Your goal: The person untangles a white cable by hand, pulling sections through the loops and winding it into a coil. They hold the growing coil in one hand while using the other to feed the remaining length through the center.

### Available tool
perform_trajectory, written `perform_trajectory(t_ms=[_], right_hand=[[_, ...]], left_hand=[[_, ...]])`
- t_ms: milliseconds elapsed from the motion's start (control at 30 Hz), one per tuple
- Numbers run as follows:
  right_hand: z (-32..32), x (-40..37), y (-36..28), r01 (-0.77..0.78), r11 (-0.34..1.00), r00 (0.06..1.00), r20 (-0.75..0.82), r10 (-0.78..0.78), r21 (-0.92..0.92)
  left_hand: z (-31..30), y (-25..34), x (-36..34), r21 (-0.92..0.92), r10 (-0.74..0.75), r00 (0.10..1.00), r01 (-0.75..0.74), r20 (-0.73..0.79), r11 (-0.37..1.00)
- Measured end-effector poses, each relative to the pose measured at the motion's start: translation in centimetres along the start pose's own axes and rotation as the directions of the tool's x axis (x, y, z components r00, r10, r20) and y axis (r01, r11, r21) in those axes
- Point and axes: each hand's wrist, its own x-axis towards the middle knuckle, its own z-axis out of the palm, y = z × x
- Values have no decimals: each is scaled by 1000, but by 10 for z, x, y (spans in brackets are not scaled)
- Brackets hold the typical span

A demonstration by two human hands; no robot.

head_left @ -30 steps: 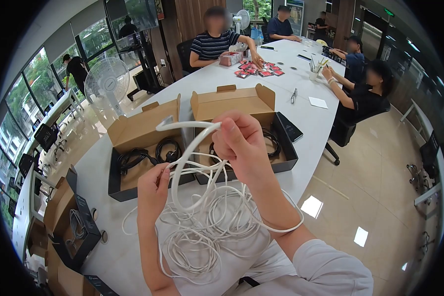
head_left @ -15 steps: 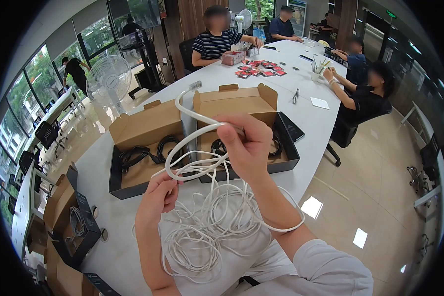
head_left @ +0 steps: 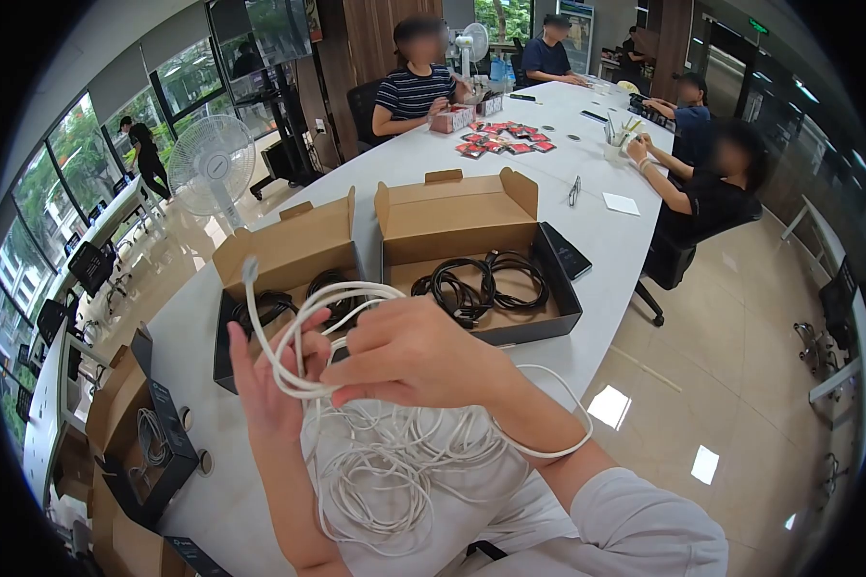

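Low at the centre of the frame, the right hand point(head_left: 419, 351) closes its grip on the white cable point(head_left: 385, 471), fingers curled over a few loops and pressing them against the palm of the left hand point(head_left: 265, 389). The left grip is open, its fingers spread and pointing up, with the loops wound round the palm. The cable is thin, smooth and round in section. Its plug end point(head_left: 249, 268) sticks up just above the left fingertips. The rest hangs below both hands in a loose tangle of many coils, and one wide loop swings out around the right forearm. Beyond the hands, on the pale, glossy counter point(head_left: 601, 236), two cardboard boxes stand open side by side. The left box point(head_left: 284, 252) and the right box point(head_left: 457, 216) are both brown with dark outer walls and raised flaps. The right box holds coiled black cables point(head_left: 481, 284), thicker than the white one. A white pedestal fan point(head_left: 210, 162) stands at the upper left.
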Motion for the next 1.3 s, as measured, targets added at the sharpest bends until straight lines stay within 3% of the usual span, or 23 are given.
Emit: perform_trajectory(t_ms=[67,100,167,267,300,400,500,600,800,900,1000,1167,1300], right_hand=[[6,-3,4,8,1000,994,107,-10,13],[4,-4,0,-81,997,965,250,80,-5],[8,-6,2,-104,994,921,373,109,-33],[20,-11,7,-112,988,876,458,149,-108],[23,-12,8,-109,985,867,471,161,-137],[28,-11,7,-110,974,810,550,203,-199],[35,-16,9,-144,963,826,509,244,-228],[35,-19,10,-156,980,865,463,196,-124],[19,-5,-4,-338,889,907,359,220,309],[13,7,-10,-118,993,993,-20,118,-19],[18,11,-10,-121,977,991,-82,108,-176],[18,2,1,-185,975,964,172,205,-127],[15,-2,5,-217,971,972,70,224,-96]], left_hand=[[2,2,0,-3,103,995,-103,4,995],[5,3,-2,4,148,989,-148,-1,989],[5,4,-3,38,232,973,-232,7,972],[-6,10,-12,115,242,966,-251,90,961],[3,11,-15,158,257,966,-260,43,953],[5,19,-24,181,165,978,-187,129,966],[14,16,-27,327,201,978,-209,59,922],[15,14,-29,518,240,970,-220,29,826],[19,1,-23,802,398,917,-250,17,542],[32,1,-28,744,307,950,-243,53,622],[40,5,-38,660,161,987,-141,31,738],[43,5,-39,647,164,982,-182,89,740],[42,0,-32,594,216,969,-246,122,766]])
